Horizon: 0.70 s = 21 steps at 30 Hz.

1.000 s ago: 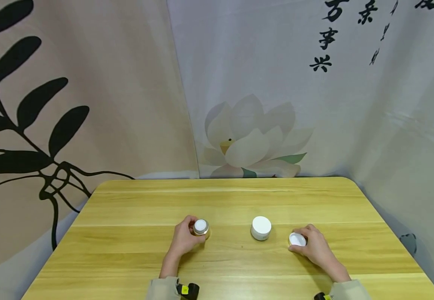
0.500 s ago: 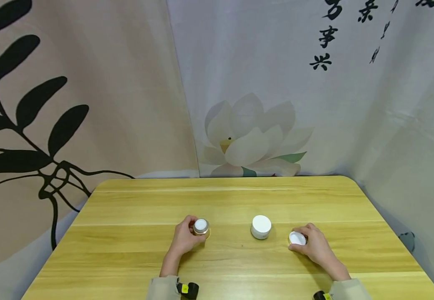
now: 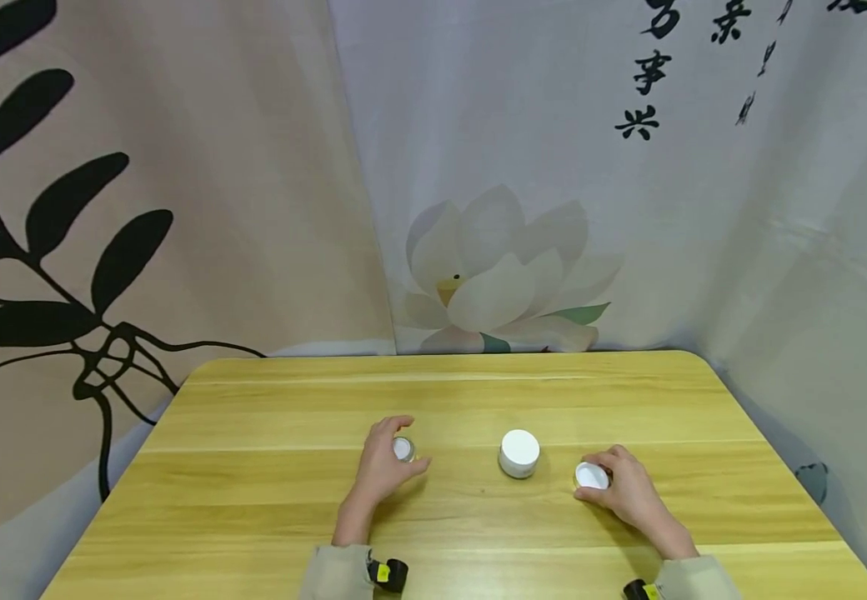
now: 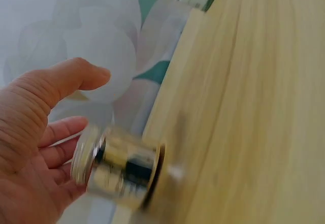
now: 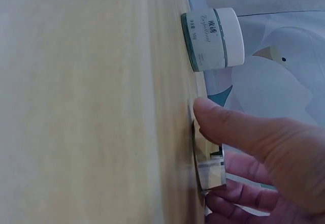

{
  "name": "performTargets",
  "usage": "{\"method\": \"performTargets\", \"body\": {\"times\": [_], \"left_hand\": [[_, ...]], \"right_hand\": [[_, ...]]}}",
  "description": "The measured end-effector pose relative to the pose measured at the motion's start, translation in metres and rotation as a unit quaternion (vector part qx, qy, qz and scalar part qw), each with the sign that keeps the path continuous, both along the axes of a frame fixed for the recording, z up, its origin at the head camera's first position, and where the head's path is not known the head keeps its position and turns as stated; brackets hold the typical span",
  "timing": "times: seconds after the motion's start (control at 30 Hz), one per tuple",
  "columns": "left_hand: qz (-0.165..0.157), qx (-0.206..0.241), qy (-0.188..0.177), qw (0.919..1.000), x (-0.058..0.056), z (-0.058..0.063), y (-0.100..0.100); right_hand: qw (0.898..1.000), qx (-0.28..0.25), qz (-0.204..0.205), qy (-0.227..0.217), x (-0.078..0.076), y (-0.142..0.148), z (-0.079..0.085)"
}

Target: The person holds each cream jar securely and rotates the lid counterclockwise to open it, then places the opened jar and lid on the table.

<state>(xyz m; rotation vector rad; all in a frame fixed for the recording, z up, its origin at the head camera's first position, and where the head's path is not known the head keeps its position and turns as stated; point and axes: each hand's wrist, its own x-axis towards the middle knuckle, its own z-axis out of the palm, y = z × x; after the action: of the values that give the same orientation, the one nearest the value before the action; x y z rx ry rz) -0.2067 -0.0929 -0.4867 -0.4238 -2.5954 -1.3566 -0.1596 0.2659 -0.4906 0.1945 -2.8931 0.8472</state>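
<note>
A small shiny gold jar [image 4: 127, 168] with a clear, threaded-looking neck stands on the table, its pale round top [image 3: 403, 450] showing in the head view. My left hand [image 3: 383, 468] is around it with thumb and fingers spread; the thumb is clear of the jar in the left wrist view, while some fingertips lie close behind its neck. Whether they touch it I cannot tell. At the right, my right hand [image 3: 631, 493] pinches a shiny jar lid [image 5: 210, 165] at the tabletop. Its white inner face [image 3: 591, 475] points up.
Between the hands stands a white-lidded cream jar [image 3: 519, 454], its printed label [image 5: 205, 38] facing the right wrist camera. The wooden table [image 3: 441, 542] ends at its back edge against a printed curtain [image 3: 253, 167].
My left hand has loosened from the gold jar, its thumb and fingers spreading apart and the hand shifting slightly. My right hand keeps its hold on the lid.
</note>
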Motion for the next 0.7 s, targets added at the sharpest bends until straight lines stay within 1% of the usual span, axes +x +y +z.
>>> {"method": "performTargets", "body": {"times": [0.13,0.37,0.47,0.7], "left_hand": [[-0.014,-0.003,0.021,0.9997,-0.002,0.004,0.014],[-0.043,-0.002,0.021,0.9989,-0.005,0.007,0.037],[-0.062,0.000,0.008,0.9981,-0.007,0.006,0.049],[-0.106,-0.026,-0.035,0.9934,-0.011,0.000,0.083]], "right_hand": [[1.000,-0.007,0.000,-0.007,0.000,0.000,0.000],[1.000,-0.017,0.000,-0.010,0.000,0.000,0.000],[1.000,-0.018,0.001,-0.007,0.000,0.001,-0.001],[1.000,-0.017,0.001,0.000,0.000,0.001,-0.002]]}}
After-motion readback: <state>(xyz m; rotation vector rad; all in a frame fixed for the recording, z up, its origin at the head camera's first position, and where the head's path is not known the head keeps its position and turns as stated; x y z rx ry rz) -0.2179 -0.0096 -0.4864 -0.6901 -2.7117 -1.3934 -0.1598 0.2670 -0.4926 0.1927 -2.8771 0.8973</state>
